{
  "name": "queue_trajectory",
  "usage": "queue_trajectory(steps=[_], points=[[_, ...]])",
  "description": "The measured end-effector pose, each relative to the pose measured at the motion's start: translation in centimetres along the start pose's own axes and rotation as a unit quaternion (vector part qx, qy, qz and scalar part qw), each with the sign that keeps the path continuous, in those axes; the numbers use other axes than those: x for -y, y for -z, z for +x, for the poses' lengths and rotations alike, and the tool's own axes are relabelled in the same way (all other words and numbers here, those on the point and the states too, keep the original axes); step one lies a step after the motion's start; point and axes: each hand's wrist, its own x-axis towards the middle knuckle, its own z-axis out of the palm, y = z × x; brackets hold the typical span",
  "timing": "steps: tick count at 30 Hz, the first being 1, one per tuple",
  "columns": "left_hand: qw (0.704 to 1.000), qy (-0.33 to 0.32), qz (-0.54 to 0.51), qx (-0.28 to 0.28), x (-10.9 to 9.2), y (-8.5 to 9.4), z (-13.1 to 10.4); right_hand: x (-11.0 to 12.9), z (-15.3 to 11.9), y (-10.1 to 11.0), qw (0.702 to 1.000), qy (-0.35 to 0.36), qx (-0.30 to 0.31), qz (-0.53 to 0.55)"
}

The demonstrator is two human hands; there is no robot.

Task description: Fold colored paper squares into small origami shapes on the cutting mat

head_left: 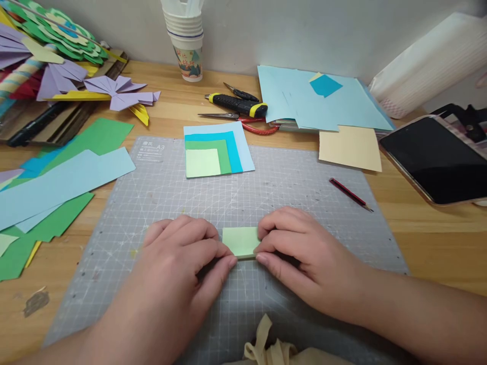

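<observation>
Left hand (178,274) and right hand (308,258) were a little apart in the lower middle of the frame, each with thumb and fingertips pinched on one end of a small pale green paper (240,241). That paper lay between them on the grey cutting mat (152,203), its middle bare to view. Gripping it at both ends along the near edge probably kept it straight and stopped it from turning. A thin darker band ran along that edge, perhaps a fold, though the fingers hid too much to be sure.

Just above the centre of the frame, paper squares (224,157) of falling size lay stacked with their lower left corners matched, seemingly so that each colour showed as a border. A pencil (348,193) rested at the mat's right side, touching neither hand but apparently within easy reach. Red-handled scissors (232,116) and a cutter (238,105) lay beyond the mat at upper middle, perhaps set there to leave working room. Loose paper scraps (57,185) spread along the left edge of the frame, and light blue sheets (289,96) sat at upper right.
</observation>
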Motion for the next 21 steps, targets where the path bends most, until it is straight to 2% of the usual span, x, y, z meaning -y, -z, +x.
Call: queue_trajectory(steps=[5, 12, 16, 21], points=[[1.000, -0.003, -0.002, 0.004, -0.20, -0.11, 0.10, -0.19, 0.19, -0.03, 1.000, -0.006, 0.007, 0.008], [0.995, -0.096, -0.011, -0.004, -0.24, -0.19, -0.23, -0.16, 0.30, -0.04, 1.000, 0.000, 0.001, 0.005], [0.997, -0.076, -0.013, -0.010, -0.26, -0.34, -0.20, -0.27, 0.25, -0.01, 1.000, 0.011, 0.014, -0.015], [0.999, -0.049, 0.020, -0.012, -0.16, -0.11, -0.02, -0.48, 0.13, 0.18, 0.996, 0.082, -0.002, 0.016]])
